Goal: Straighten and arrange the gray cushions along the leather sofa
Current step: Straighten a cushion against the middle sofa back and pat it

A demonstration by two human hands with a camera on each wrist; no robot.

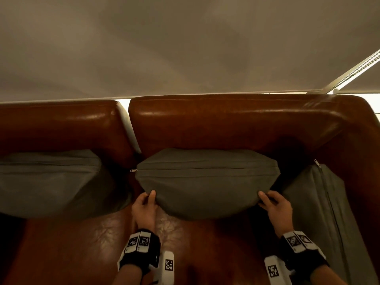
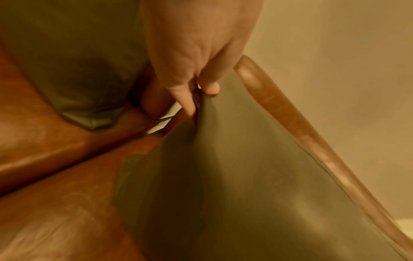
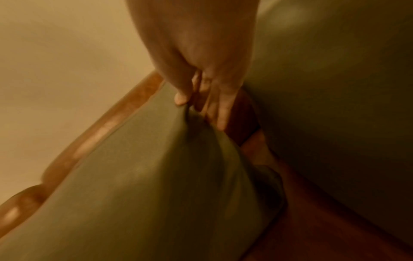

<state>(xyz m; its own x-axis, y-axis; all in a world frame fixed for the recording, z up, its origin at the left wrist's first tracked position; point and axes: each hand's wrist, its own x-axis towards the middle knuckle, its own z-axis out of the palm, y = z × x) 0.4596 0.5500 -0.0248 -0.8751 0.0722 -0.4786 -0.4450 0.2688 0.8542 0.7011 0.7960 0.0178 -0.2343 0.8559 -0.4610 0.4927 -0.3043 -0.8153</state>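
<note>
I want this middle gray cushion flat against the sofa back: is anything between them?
Nothing visible. The middle gray fabric cushion, pinched by the left hand and right hand, already leans on the brown leather backrest.

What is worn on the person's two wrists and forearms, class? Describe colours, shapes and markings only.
Left hand and right hand are bare, with no gloves or sleeves. Each wrist carries a black band with white square tags printed in black-and-white coded patterns, plus a white block bearing another such tag.

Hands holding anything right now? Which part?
Both grip the middle gray cushion: left hand pinches its left front corner, right hand its right front corner.
</note>
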